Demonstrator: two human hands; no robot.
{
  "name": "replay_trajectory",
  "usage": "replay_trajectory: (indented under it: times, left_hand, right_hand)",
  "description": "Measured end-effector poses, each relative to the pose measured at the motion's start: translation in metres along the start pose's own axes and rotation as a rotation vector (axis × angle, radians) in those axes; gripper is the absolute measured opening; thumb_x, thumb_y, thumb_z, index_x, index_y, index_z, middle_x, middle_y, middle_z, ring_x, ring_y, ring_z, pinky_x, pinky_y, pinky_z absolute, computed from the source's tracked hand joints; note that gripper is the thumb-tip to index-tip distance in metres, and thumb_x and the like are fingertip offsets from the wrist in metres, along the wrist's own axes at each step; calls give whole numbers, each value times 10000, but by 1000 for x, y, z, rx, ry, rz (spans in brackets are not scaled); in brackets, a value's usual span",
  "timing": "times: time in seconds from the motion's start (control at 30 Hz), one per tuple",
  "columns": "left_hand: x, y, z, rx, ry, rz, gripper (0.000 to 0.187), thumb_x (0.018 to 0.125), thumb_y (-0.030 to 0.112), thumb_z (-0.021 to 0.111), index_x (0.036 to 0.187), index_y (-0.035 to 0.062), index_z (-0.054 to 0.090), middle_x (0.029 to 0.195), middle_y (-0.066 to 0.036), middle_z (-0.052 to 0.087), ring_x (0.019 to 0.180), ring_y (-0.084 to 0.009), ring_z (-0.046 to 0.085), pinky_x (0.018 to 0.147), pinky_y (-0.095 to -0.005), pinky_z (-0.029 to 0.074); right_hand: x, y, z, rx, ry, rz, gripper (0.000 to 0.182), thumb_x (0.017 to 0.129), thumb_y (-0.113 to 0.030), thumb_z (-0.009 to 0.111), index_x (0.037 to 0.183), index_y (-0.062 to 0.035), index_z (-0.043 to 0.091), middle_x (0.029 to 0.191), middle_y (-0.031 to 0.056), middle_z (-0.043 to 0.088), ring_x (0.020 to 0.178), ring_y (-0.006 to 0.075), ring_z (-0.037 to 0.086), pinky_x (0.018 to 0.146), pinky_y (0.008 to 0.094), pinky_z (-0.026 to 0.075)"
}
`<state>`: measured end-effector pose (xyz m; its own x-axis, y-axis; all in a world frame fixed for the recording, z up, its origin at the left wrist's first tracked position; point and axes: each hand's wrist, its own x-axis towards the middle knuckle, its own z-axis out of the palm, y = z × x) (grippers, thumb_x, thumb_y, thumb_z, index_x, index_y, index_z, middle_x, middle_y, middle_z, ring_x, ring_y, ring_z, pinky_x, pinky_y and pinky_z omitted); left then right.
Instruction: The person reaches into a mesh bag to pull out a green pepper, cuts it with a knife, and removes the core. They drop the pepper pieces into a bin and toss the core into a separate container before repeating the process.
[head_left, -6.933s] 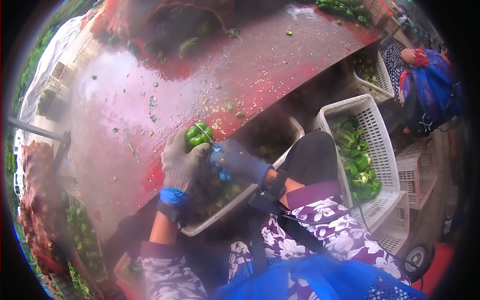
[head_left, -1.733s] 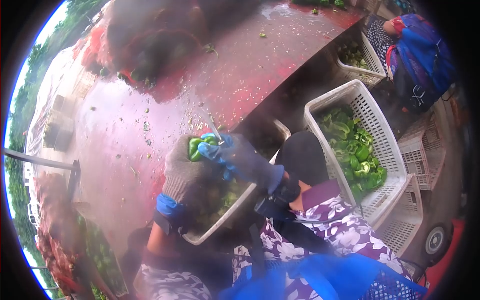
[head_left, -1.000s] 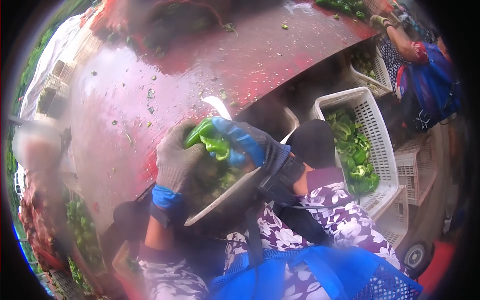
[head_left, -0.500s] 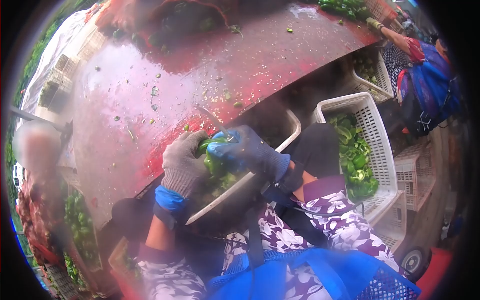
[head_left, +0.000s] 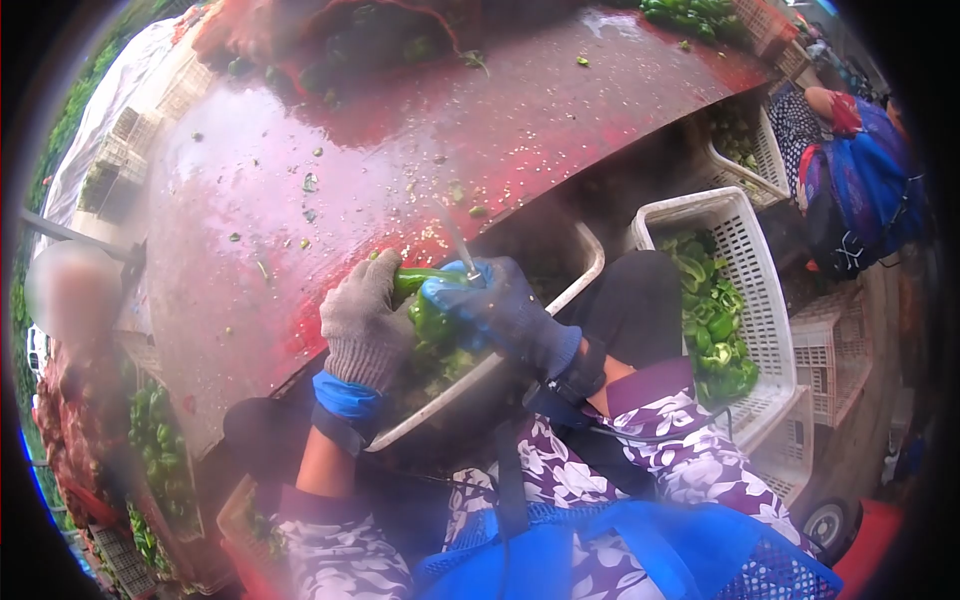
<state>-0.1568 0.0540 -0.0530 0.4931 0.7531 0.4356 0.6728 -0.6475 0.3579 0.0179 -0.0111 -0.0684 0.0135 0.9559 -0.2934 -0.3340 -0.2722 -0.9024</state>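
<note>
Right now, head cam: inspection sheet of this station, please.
Surface: red table, wet, strewn with seeds and green scraps.
Job's things: green pepper; knife blade up; white tub beneath.
Clutter: white crate of cut peppers; net sack of peppers far side.
Hands: left hand, grey glove, gripping pepper; right hand, blue-tipped glove, holding knife.
Cables: black cable across the lap.
Surroundings: another person seated right; stacked crates outdoors.

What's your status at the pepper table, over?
Left hand gripping green pepper. Right hand on knife, blade up at the pepper. Both over white crate; nothing blocking.
</note>
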Motion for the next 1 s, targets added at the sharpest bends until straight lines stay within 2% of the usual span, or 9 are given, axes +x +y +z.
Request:
replay_trajectory:
  times: [0.23,0.33,0.43,0.53,0.63,0.77,0.83,0.9,1.0]
  left_hand:
    - [-1,8,-14,-163,-97,-34,482,783,193,744,1248,105,656,892,-117,684,740,-286,686,667,-411,534]
    - [-8,7,-20,-586,-256,-273,535,850,45,680,1374,-17,586,965,-79,697,771,-157,661,731,-286,543]
    - [-10,29,-33,-1076,-160,-618,589,865,145,675,1416,-12,541,852,-67,668,720,-116,619,654,-274,510]
    - [-5,5,-34,-1424,-15,-635,599,879,117,680,1421,-71,504,900,-66,666,736,-118,617,670,-254,508]
    - [-4,11,-30,-1304,112,-661,527,913,127,686,1378,-79,547,911,-49,665,717,-94,590,655,-235,488]
    - [-5,-10,-15,-998,273,-612,480,946,167,683,1346,-76,580,947,-59,677,756,-95,603,686,-228,487]
    - [-1,-16,-27,-968,73,-618,432,953,169,678,1307,-70,614,974,-72,682,828,-125,622,750,-254,502]
    - [-10,-16,-26,-963,-114,-596,386,954,174,681,1259,-61,650,1000,-84,689,907,-155,635,818,-284,509]
    - [-17,-11,-1,-915,-297,-463,334,941,187,702,1183,-43,695,1051,-107,701,1020,-193,640,906,-324,507]
  right_hand:
    - [10,-4,-19,-97,-73,-18,304,900,-330,791,899,-31,731,677,28,668,497,89,594,427,242,445]
    - [13,-7,-30,-116,-96,7,316,907,-353,777,909,-40,735,680,27,668,493,89,579,436,249,444]
    - [11,-11,-31,-58,-106,-4,329,917,-368,762,941,-41,744,688,26,668,489,91,569,442,253,444]
    - [11,-9,-31,-12,-140,-150,336,931,-367,746,981,-34,751,712,29,674,489,95,574,445,253,445]
    - [16,-6,-32,-79,-107,-297,352,944,-368,732,1015,-23,749,735,33,680,488,100,582,446,252,447]
    - [3,-22,-33,197,-3,-146,362,968,-368,701,1035,-15,740,723,38,673,468,104,570,445,247,449]
    - [-8,-39,-47,247,10,-200,363,1013,-342,634,1072,6,718,796,66,689,509,108,579,466,246,466]
    - [-10,-37,-77,497,-235,-287,400,1024,-377,583,1190,-17,640,921,63,670,655,130,630,541,244,470]
    - [-34,-41,-104,883,-399,-421,448,1039,-405,521,1256,-20,592,959,80,678,669,151,639,574,284,483]
